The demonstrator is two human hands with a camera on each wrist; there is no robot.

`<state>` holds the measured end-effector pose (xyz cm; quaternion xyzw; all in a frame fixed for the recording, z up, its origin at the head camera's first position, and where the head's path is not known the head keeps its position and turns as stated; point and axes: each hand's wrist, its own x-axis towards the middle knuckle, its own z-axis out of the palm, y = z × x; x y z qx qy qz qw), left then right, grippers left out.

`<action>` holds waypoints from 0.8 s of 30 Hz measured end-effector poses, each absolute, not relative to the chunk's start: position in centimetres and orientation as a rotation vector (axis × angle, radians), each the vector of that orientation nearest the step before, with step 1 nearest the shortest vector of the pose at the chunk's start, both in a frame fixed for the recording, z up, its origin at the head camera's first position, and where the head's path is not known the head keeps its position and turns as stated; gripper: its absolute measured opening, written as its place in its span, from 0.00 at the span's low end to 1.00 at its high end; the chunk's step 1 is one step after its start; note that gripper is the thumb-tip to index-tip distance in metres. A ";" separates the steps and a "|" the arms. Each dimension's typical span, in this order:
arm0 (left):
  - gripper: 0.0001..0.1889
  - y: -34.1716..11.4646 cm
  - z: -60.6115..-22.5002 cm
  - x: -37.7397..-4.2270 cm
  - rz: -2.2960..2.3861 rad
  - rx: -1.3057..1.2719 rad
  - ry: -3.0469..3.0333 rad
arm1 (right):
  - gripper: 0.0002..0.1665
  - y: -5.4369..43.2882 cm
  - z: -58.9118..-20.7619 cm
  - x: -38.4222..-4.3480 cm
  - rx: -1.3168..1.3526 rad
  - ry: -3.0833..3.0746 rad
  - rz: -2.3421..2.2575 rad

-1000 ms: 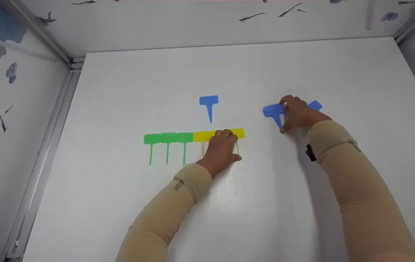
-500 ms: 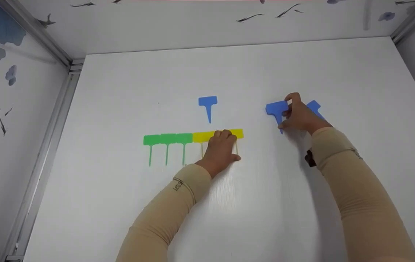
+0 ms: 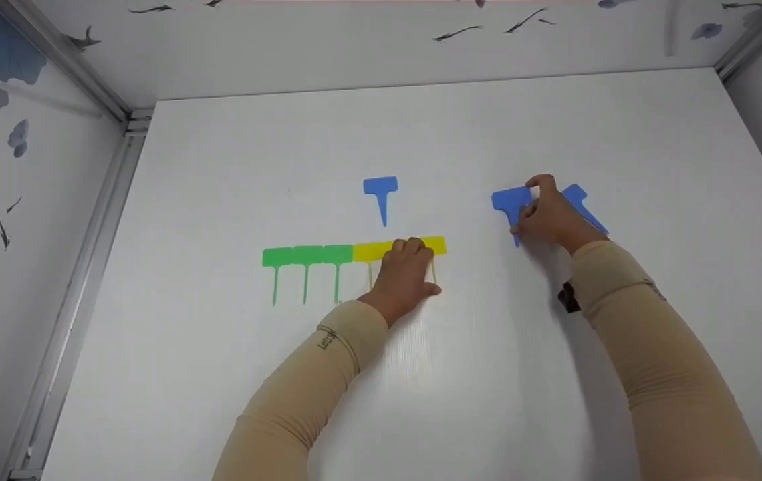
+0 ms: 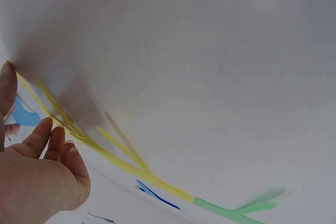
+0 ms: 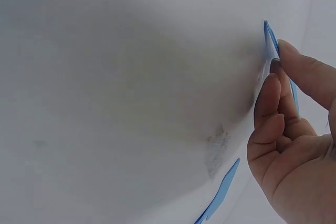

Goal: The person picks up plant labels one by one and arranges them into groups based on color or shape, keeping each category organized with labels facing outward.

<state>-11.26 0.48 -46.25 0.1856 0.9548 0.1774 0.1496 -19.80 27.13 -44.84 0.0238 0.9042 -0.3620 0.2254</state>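
Observation:
My right hand (image 3: 551, 217) pinches a blue T-shaped plant label (image 3: 510, 199) between thumb and fingers, over the right part of the table. Partly behind that hand lies another blue label (image 3: 576, 195), tilted. My left hand (image 3: 404, 280) rests with its fingertips on the row of yellow plant labels (image 3: 371, 252) and covers the middle of it; the left wrist view shows the fingertips at the yellow labels' (image 4: 126, 163) edge. Three green plant labels (image 3: 307, 255) continue the row to the left, stems toward me. A single blue label (image 3: 381, 194) lies above the yellow ones.
The white tabletop (image 3: 220, 374) is bounded by a patterned wall panel (image 3: 327, 47) at the back and another panel (image 3: 20, 220) on the left. A metal frame rail (image 3: 87, 267) runs along the left edge.
My right hand has shifted the blue label slightly to the right, and its index finger has straightened somewhat. More of the tilted label behind it shows. My left hand stays in place.

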 end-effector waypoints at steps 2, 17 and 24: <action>0.30 0.5 -46.2 -11.3 0.510 0.528 2.746 | 0.48 27.1 -44.8 -19.7 0.089 2.481 -0.999; 0.31 0.7 -46.4 -11.2 0.488 0.520 2.749 | 0.45 26.4 -44.9 -18.2 0.181 2.445 -1.093; 0.31 0.6 -46.5 -11.3 0.473 0.540 2.757 | 0.45 25.5 -44.9 -17.3 0.199 2.438 -1.075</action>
